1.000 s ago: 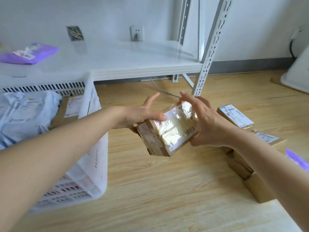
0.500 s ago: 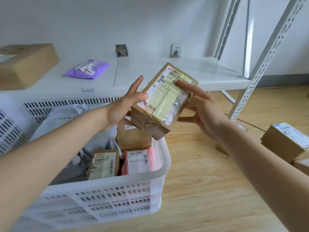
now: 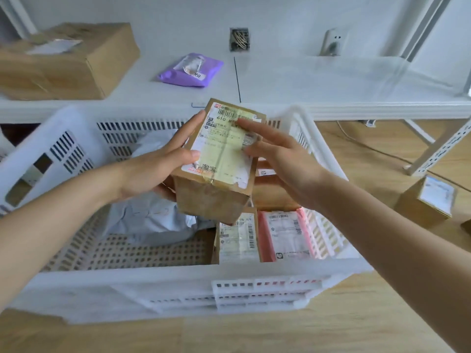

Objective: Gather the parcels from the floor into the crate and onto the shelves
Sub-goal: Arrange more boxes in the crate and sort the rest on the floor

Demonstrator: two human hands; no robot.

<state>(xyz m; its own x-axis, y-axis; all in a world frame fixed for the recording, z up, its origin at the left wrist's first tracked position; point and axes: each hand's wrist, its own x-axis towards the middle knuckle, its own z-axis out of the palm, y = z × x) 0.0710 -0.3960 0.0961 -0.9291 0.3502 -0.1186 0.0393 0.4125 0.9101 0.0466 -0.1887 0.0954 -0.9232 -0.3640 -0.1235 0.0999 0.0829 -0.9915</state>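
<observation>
The grip is two-handed, left hand (image 3: pixel 158 171) clamped round the cardboard parcel (image 3: pixel 219 161) and right hand (image 3: pixel 277 159) flat-fingered against its label, above the crate (image 3: pixel 178 289); best lowered level into the bare near-left corner.

white slotted crate (image 3: pixel 163 289), brown box (image 3: pixel 216 200), purple mailer (image 3: pixel 191 71)

There is a single view, from a camera worn on the person's head. It faces forward and steeply down, close above a white crate (image 3: pixel 178 284) on the wooden floor (image 3: pixel 356 327). Both forearms reach in from the bottom corners. The low white shelf (image 3: pixel 331 93) and the wall (image 3: pixel 280 16) behind it fill the top edge.
</observation>
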